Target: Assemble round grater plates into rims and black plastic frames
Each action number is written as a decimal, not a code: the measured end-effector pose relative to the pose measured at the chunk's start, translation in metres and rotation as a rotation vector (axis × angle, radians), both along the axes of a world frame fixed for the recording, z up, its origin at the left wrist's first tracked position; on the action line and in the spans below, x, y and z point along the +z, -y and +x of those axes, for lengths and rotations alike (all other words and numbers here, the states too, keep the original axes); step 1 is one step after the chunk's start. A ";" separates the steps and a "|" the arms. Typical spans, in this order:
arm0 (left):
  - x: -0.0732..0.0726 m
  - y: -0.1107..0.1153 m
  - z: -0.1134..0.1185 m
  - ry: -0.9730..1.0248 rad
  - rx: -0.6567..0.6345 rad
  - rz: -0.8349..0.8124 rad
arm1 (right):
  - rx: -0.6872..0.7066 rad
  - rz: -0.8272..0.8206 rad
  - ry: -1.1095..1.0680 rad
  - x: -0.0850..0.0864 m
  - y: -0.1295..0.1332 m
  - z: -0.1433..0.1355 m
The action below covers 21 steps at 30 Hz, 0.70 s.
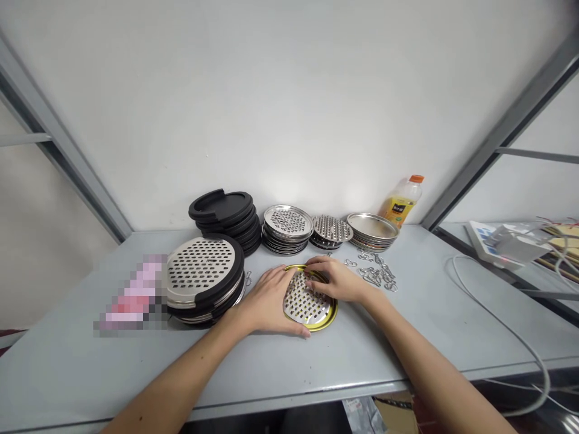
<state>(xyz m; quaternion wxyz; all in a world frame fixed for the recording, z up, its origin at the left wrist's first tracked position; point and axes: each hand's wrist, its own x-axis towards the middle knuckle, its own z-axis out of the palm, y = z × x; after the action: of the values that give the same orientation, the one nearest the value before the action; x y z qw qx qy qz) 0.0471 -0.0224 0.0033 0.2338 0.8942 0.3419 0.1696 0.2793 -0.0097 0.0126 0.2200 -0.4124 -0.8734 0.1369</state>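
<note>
A round metal grater disc (306, 304) with rows of slots sits within a shallow yellow-rimmed round ring (333, 314) on the table in front of me. My left hand (272, 303) grips the left side of this ring, thumb at the near edge and fingers at the far edge. From the far right, my right hand (337, 279) has its fingers curled over the rim and onto the disc's surface. Small bent wire clips (380, 272) lie loose to the right of my right hand.
Left stands a stack of grater discs in black holders (205, 271). Behind are stacked black holders (226, 211), rimmed grater discs (289, 224), bare perforated discs (332, 229) and metal rings (373, 228). A bottle (402, 202), cable (502, 313) and power strip (491, 244) are right.
</note>
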 end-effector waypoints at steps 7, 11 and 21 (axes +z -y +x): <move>-0.003 0.000 0.000 0.002 0.028 -0.004 | 0.014 -0.029 0.013 0.004 0.000 0.001; -0.004 0.000 0.001 -0.008 0.037 -0.006 | 0.006 -0.038 -0.007 0.002 -0.001 0.001; 0.000 0.001 0.003 0.020 0.037 -0.014 | -0.081 -0.054 -0.006 -0.005 0.003 -0.006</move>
<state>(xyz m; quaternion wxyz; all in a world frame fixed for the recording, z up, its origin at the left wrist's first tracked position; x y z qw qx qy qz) 0.0497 -0.0233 0.0033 0.2402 0.8844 0.3572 0.1804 0.2735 -0.0124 0.0074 0.2168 -0.4526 -0.8514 0.1525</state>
